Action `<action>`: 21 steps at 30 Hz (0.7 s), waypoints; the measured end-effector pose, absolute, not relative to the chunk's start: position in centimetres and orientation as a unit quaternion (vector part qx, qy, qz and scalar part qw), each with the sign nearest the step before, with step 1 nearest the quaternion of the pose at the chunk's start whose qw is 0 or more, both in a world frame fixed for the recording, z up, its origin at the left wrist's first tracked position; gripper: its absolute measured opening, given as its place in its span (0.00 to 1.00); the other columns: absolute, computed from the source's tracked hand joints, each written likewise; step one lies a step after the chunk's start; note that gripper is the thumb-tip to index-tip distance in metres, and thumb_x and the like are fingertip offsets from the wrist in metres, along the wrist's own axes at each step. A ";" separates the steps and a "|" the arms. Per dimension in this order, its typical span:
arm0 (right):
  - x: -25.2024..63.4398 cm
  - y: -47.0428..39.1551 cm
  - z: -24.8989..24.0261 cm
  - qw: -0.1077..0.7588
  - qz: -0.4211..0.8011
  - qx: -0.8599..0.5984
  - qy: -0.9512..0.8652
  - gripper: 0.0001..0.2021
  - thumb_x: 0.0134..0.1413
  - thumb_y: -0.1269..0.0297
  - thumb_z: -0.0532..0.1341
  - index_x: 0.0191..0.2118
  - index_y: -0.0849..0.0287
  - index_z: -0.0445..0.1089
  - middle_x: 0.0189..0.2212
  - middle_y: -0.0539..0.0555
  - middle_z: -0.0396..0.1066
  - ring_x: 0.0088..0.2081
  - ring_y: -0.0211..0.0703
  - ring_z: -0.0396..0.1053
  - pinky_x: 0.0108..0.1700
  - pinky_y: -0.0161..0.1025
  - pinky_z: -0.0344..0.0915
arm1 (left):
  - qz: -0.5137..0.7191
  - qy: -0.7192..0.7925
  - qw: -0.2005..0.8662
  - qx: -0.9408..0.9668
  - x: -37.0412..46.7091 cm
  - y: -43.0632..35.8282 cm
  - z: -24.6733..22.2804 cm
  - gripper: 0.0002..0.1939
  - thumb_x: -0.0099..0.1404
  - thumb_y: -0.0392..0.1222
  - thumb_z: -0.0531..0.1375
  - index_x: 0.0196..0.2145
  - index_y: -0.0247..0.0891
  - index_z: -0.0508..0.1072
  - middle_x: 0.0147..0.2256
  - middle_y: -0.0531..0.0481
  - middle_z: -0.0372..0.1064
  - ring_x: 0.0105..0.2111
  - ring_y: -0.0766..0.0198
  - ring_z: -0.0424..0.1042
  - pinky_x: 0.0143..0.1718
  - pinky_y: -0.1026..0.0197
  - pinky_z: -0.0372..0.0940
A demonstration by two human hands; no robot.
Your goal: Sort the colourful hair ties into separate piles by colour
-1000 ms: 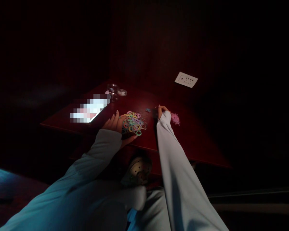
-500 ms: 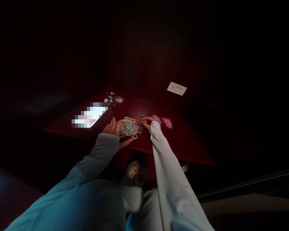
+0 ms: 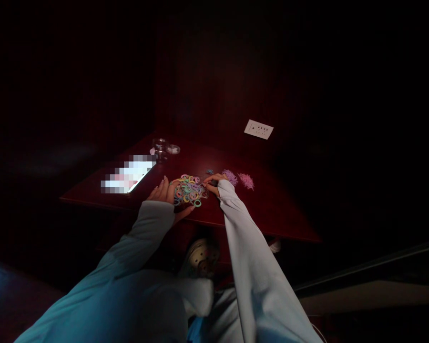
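Change since a moment ago: barely any. Right hand (image 3: 212,183) back at the right edge of the pile of small coloured rings (image 3: 187,189) instead of out by the pink tuft (image 3: 246,180), where it was a second back. Whole view shifted a touch left too.

Left hand (image 3: 165,194): flat and open, fingers spread wide along the left side of the pile, thumb curled under its near edge. Holding nothing, just cupping the heap.

Right hand: fingers pinched narrow at the pile's right edge, touching the rings. Too dark and small to tell if a ring is actually held.

Pile location: on the dark red table (image 3: 271,209), near its front edge, right between both hands.

Sorted bits: lilac tuft (image 3: 230,176) just beside the right wrist, pink tuft a little further right, tiny blue cluster (image 3: 209,171) just behind the pile.

Other stuff: lit phone (image 3: 128,174) left of the pile, screen blurred out. Small clear jar (image 3: 160,146) with its lid (image 3: 173,149) lying beside it, at the back.

In the way: nothing much, only the pale sleeves covering the table's near edge.

Writing: white wall socket (image 3: 258,129) on the dark panel behind, no readable text anywhere.
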State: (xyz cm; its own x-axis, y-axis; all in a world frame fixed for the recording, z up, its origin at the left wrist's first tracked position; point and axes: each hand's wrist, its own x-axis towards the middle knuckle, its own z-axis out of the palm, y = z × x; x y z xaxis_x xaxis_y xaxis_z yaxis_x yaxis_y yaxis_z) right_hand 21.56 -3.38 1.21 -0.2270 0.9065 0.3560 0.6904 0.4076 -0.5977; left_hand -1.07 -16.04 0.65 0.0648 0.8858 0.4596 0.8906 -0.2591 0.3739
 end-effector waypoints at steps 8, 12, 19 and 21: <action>22.1 -2.4 0.9 0.420 0.186 -0.509 -0.728 0.08 0.54 0.55 0.70 0.32 0.53 0.81 0.34 0.52 0.78 0.41 0.46 0.72 0.52 0.44 0.64 | -0.318 -0.616 0.005 -0.720 -1.0 -15.9 0.4 0.47 0.61 0.61 0.66 0.69 0.32 0.63 0.72 0.26 0.56 0.70 0.38 0.63 0.69 0.45 0.60; 22.7 -2.0 1.1 0.465 0.171 -0.560 -0.664 0.10 0.54 0.54 0.68 0.33 0.54 0.80 0.32 0.51 0.78 0.39 0.46 0.71 0.50 0.43 0.64 | -0.320 -0.614 0.006 -0.721 -1.0 -15.6 0.2 0.47 0.62 0.62 0.65 0.70 0.31 0.63 0.73 0.26 0.55 0.71 0.38 0.62 0.70 0.44 0.59; 23.0 -0.9 1.2 0.410 0.052 -0.652 -0.636 0.07 0.58 0.57 0.68 0.33 0.52 0.78 0.35 0.54 0.75 0.47 0.52 0.65 0.55 0.49 0.57 | -0.337 -0.618 0.019 -0.710 -0.6 -15.1 -0.7 0.45 0.61 0.60 0.66 0.68 0.33 0.64 0.72 0.26 0.57 0.70 0.37 0.63 0.68 0.43 0.61; 22.8 -0.3 1.1 0.382 0.034 -0.637 -0.669 0.09 0.59 0.56 0.69 0.31 0.52 0.78 0.34 0.54 0.75 0.47 0.53 0.64 0.55 0.49 0.56 | -0.339 -0.622 0.024 -0.706 -0.5 -14.9 -0.9 0.45 0.60 0.60 0.66 0.68 0.33 0.65 0.71 0.27 0.59 0.69 0.37 0.64 0.68 0.43 0.62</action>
